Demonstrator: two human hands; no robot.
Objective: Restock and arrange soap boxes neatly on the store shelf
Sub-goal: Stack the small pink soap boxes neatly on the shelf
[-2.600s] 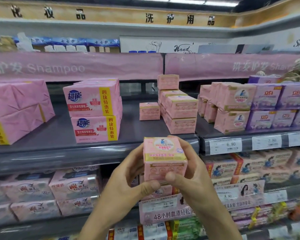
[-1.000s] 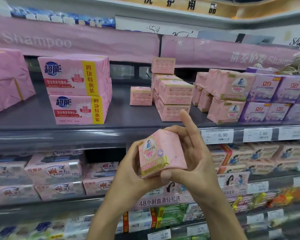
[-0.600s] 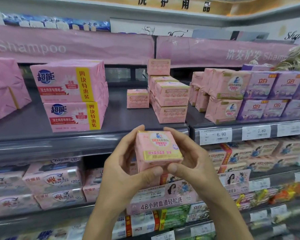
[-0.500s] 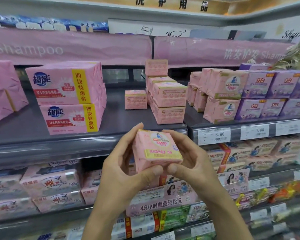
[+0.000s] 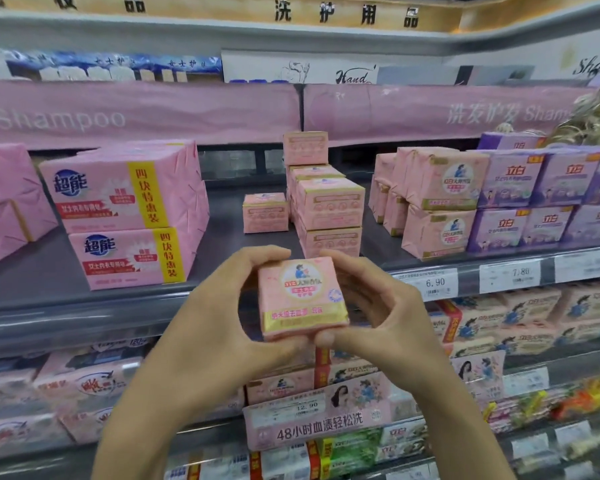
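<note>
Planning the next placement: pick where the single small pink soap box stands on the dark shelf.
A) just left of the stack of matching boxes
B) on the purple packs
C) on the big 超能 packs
A: the single soap box stands on the shelf, just left of the stack of matching boxes.

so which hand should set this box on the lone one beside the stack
Left, probably. The left hand and right hand both grip the box, but the lone box sits up and left of it; the stack stands right of that spot, in the right hand's way.
</note>
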